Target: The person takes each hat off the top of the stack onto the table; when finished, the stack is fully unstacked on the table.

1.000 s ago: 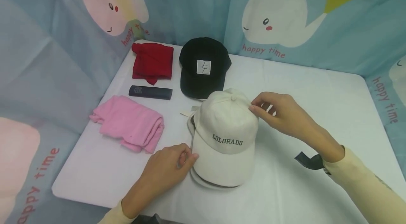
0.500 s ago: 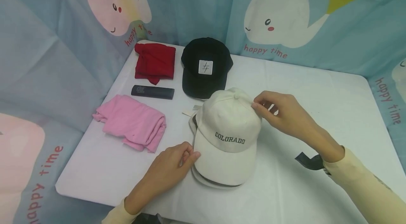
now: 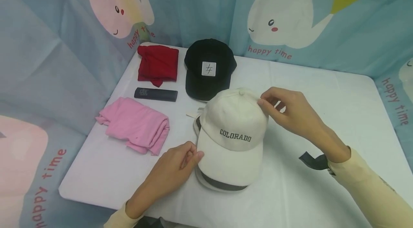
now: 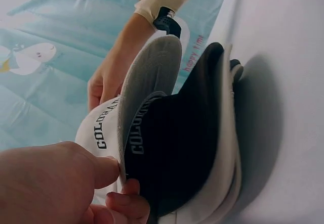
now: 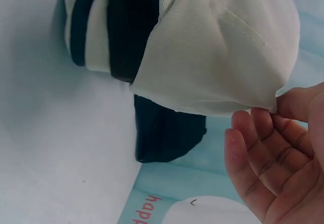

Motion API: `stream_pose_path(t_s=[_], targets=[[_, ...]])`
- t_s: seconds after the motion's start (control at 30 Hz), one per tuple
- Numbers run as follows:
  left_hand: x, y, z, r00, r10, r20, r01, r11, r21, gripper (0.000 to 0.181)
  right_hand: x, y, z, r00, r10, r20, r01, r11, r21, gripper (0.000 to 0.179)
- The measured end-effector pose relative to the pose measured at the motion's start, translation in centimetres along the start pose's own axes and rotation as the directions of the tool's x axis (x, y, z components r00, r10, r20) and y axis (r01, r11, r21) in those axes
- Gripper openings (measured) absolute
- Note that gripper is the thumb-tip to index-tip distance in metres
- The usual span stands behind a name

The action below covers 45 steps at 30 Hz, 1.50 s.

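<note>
A cream baseball cap (image 3: pixel 237 124) lettered COLORADO tops a stack of caps. My left hand (image 3: pixel 171 167) pinches the left edge of its brim, thumb on top. At the right of the crown, the thumb and fingertips of my right hand (image 3: pixel 293 113) pinch its fabric, as the right wrist view shows too. Directly beneath lies a black cap (image 4: pixel 177 143), also lettered; the cream brim is raised off it in the left wrist view. Lower in the stack, more cream and dark brims (image 4: pixel 230 148) show, mostly hidden.
Behind the stack sits a black cap with a white patch (image 3: pixel 209 52). To the left lie folded red cloth (image 3: pixel 158 63), a dark flat case (image 3: pixel 156 94) and folded pink cloth (image 3: pixel 135 124) on the white table (image 3: pixel 329 113). A whale-print curtain (image 3: pixel 200 2) hangs behind.
The cream cap has risen slightly with both hands still pinching it, and a wider strip of the dark brim below now shows. My right hand has shifted a little up.
</note>
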<state>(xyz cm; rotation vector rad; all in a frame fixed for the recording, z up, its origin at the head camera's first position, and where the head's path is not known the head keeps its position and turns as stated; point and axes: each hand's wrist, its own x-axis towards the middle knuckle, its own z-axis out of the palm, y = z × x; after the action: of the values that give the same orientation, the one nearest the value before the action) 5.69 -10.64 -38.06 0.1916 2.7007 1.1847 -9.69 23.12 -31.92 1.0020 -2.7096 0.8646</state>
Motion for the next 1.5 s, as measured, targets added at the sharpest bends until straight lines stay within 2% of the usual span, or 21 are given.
stream_pose_path(t_s=[0.2,0.43,0.77,1.07,1.2,1.37,1.5], targets=[[0.1,0.3,-0.1,0.999,0.039,-0.033,-0.040,0.999,-0.011,0.032,0.5,-0.2,-0.2,1.000,-0.011,-0.015,0.011,1.000,-0.010,0.005],[0.2,0.7,-0.3,0.997,0.044,-0.062,-0.044,0.999,-0.005,0.033,1.0,-0.5,-0.7,1.000,-0.022,-0.019,0.021,0.999,-0.030,0.006],[0.6,1.8,-1.0,0.990,0.094,-0.102,-0.094,0.996,0.013,0.036,1.5,-1.0,-2.0,0.999,-0.040,-0.038,0.037,0.997,-0.060,0.004],[1.1,2.9,-1.2,0.988,0.096,-0.119,-0.095,0.995,0.009,0.035,1.8,-1.8,-3.5,0.995,-0.035,-0.091,0.029,0.997,-0.065,0.004],[1.7,3.8,-1.5,0.986,0.111,-0.122,-0.110,0.994,0.015,0.034,1.9,-2.2,-4.6,0.988,-0.050,-0.144,0.040,0.997,-0.066,0.004],[2.9,5.3,-2.8,0.987,0.129,-0.100,-0.128,0.992,0.016,0.031,2.2,-2.4,-6.0,0.977,-0.064,-0.206,0.055,0.997,-0.048,0.009],[4.2,6.6,-4.1,0.978,0.186,-0.091,-0.185,0.983,0.019,0.027,3.0,-2.4,-7.4,0.965,-0.049,-0.259,0.040,0.998,-0.039,0.013]])
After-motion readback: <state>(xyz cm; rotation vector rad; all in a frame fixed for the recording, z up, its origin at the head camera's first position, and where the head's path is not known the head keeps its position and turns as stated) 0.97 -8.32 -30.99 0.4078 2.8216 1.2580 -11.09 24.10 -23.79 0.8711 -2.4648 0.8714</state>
